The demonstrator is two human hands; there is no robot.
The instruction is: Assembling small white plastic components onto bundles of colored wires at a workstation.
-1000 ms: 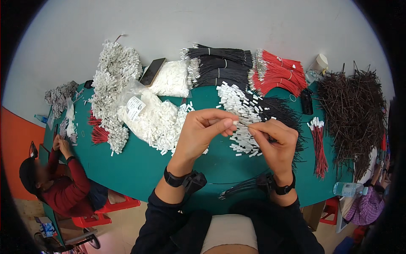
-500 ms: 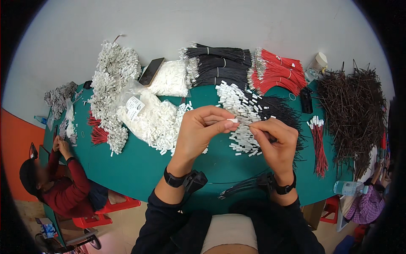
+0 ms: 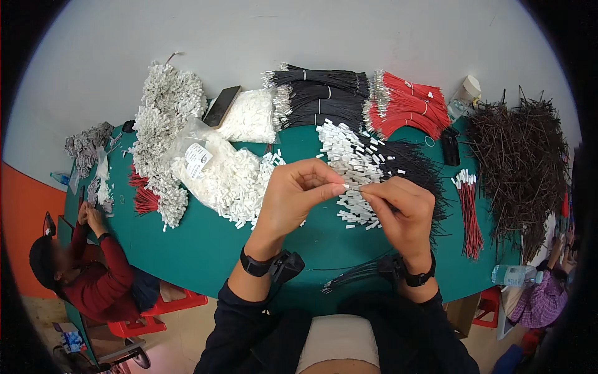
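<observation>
Over the middle of the green table (image 3: 205,249), my left hand (image 3: 294,194) pinches a small white connector housing (image 3: 347,186) between thumb and forefinger; most of it is covered by the fingertips. Facing it, my right hand (image 3: 405,209) is closed on a thin dark wire (image 3: 357,189) whose end points at the housing. The fingertips of both hands are close together. Just beyond them lies a pile of black wires with white housings (image 3: 352,149). Loose white housings (image 3: 240,199) spill from a clear bag beside my left hand.
Black wire bundles (image 3: 330,93) and red wire bundles (image 3: 411,109) lie along the back. A phone (image 3: 222,106) rests by a bag of white parts (image 3: 249,115). Brown wires (image 3: 520,168) heap at right, near a plastic bottle (image 3: 516,275). A co-worker (image 3: 99,280) sits at left.
My hands have come closer together. The housing, plainly visible before, is now mostly covered by my left fingertips, and the wire end in my right hand has reached it.
</observation>
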